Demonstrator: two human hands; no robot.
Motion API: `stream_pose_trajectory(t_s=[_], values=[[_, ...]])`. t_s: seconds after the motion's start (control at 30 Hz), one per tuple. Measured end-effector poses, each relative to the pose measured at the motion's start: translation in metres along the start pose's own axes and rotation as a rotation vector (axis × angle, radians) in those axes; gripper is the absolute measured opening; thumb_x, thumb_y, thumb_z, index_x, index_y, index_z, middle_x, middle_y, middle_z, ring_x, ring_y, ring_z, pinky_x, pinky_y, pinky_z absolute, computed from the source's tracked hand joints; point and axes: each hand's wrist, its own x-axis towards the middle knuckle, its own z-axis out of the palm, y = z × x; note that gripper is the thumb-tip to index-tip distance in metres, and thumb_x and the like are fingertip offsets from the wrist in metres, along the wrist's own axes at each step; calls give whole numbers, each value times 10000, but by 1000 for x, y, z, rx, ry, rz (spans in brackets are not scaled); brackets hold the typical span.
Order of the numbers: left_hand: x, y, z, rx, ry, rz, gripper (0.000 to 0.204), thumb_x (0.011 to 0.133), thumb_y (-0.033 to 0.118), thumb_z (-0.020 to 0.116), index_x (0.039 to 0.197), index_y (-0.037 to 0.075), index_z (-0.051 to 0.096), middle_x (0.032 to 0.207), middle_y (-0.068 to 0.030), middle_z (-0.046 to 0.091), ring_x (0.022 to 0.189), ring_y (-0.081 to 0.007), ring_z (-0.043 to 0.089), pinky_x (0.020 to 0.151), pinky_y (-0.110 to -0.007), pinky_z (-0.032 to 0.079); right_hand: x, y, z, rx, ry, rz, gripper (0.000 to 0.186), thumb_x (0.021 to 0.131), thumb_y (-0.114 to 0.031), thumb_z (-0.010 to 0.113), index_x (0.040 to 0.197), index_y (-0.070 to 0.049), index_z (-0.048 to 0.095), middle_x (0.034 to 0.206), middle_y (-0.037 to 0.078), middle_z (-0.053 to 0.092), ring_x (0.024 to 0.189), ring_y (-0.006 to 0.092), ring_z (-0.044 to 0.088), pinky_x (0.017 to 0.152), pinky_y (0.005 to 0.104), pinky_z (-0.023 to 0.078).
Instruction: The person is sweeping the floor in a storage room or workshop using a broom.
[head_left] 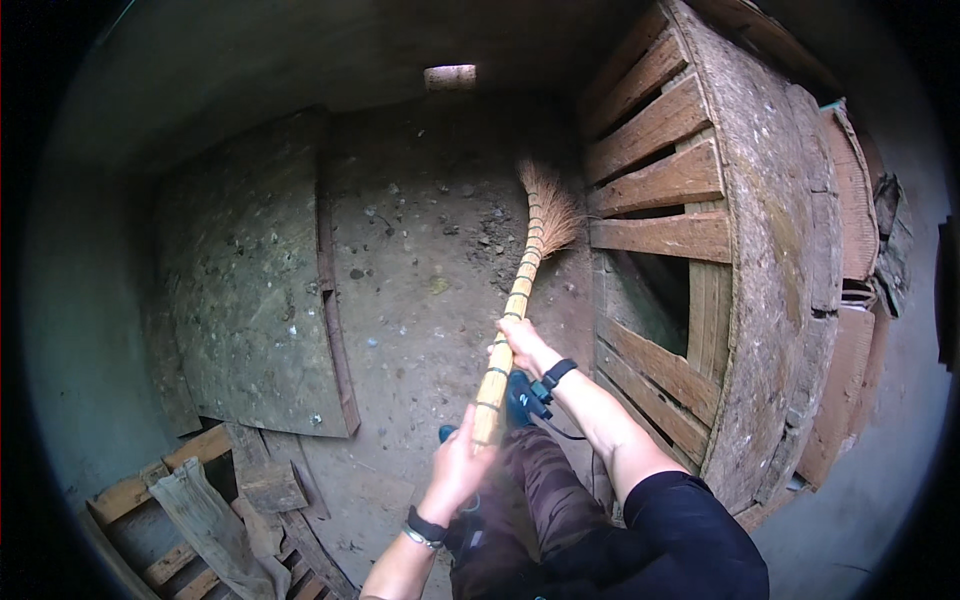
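From the head view, I see a broom (520,290) running from the lower middle of the frame up to the upper middle, its fanned straw head at about the centre top, resting on the dirt floor (420,300) just beside the slatted wooden structure (680,240) at the right. My right hand (520,345) is wrapped around the bound handle near mid-length, fingers closed on it. My left hand (458,465) holds the lower end of the handle, and it too looks closed around it, though I see mostly the back of the hand.

I judge the broom light and fairly stiff along the banded shaft, with soft, springy bristles that will splay under pressure. The bindings give a rough, non-slippery hold; the two spaced grips on the shaft look like the right places to take it.

The left fingertips are hidden behind the handle. The bristle tips blur into the debris, so I cannot tell how firmly they press down. A flat board (250,290) lies at the left and broken timber (210,520) at the lower left; the frame's rim is dark, and the inside of the slatted structure is in shadow.
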Motion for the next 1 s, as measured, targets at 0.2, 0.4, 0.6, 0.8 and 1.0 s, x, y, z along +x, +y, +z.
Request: stream_pose_trajectory(t_s=[0.2, 0.4, 0.6, 0.8, 1.0], values=[[-63, -1, 13, -264, 21, -96, 857, 724, 133, 663, 1413, 30, 165, 1013, -199, 598, 795, -257, 633, 683, -338, 508, -42, 34, 44, -190, -116, -12, 365, 811, -64, 584, 1040, -70, 300, 858, 121, 455, 548, 244, 577, 458, 383, 546], [-46, -1, -37, -687, -179, -179, 897, 728, -20, 622, 1450, 156, 120, 1013, -97, 589, 676, -115, 590, 565, -244, 487, -64, -1, 54, 115, -123, -91, 292, 799, -26, 572, 968, -69, 339, 791, 124, 504, 570, 267, 595, 505, 399, 553], [68, 33, -155, -696, -338, -86, 838, 706, -99, 609, 1420, 166, 260, 832, -34, 569, 520, -76, 536, 425, -211, 450, 11, -72, 91, 349, -101, -169, 111, 839, -76, 523, 871, -27, 429, 678, 99, 500, 590, 250, 570, 503, 390, 519], [137, -7, -240, -1008, -366, -61, 765, 720, -17, 603, 1402, 74, 269, 753, -32, 551, 480, -90, 527, 381, -204, 410, 106, -113, 178, 68, 89, -129, 281, 809, -40, 538, 1009, 33, 355, 777, 147, 515, 641, 330, 606, 537, 431, 560], [30, -87, -161, -1212, -226, -256, 945, 745, -144, 480, 1447, 266, 0, 775, -84, 515, 522, -133, 510, 409, -252, 430, 71, 1, 225, -376, -20, -9, 317, 821, -41, 555, 1042, -2, 332, 789, 144, 498, 562, 295, 607, 474, 427, 553]])
